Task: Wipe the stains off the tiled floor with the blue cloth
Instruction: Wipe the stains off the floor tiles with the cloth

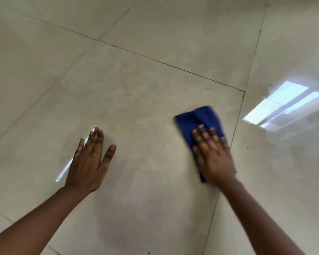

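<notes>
A folded blue cloth (195, 118) lies flat on the glossy beige tiled floor (136, 100), near the right edge of the large central tile. My right hand (213, 155) presses down on its near half, fingers spread over the fabric. The cloth looks slightly blurred. My left hand (90, 159) rests flat on the same tile to the left, fingers apart, holding nothing. Small dark specks (208, 88) dot the tile beyond the cloth, and another speck (131, 168) lies between my hands.
Dark grout lines (173, 66) divide the floor into large tiles. A bright window reflection (284, 105) glares on the tile to the right. A few more dark specks (148, 252) sit near the bottom edge.
</notes>
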